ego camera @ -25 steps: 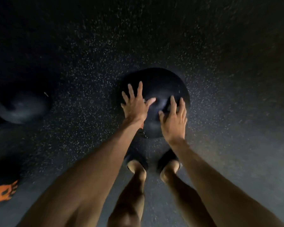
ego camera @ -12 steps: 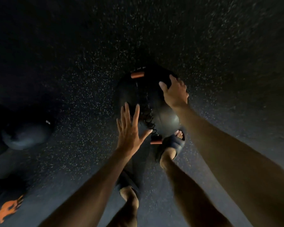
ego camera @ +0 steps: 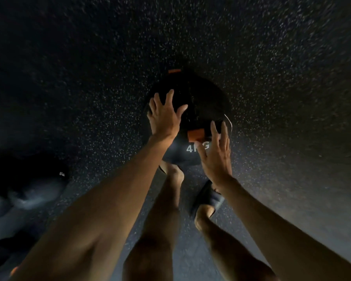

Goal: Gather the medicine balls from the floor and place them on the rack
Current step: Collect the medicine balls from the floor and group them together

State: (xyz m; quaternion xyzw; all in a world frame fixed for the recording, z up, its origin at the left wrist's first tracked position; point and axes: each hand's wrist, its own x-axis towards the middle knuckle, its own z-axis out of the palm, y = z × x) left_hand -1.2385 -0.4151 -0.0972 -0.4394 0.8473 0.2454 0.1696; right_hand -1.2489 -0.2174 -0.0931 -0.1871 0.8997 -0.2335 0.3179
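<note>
Head view | our left hand [ego camera: 164, 116] and right hand [ego camera: 216, 157] spread open against medicine ball [ego camera: 203, 102], nothing gripped | risk: we drop it onto foot [ego camera: 173, 172] beneath them

Bare forearms [ego camera: 109, 203] and shins [ego camera: 166, 209], with a dark slide sandal [ego camera: 208, 196] on the right foot [ego camera: 203, 214].

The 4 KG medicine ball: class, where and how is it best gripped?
Probably its opposite curved sides, left hand and right hand coming down from above: the medicine ball is round, wider than one hand, and lies on the floor.
</note>
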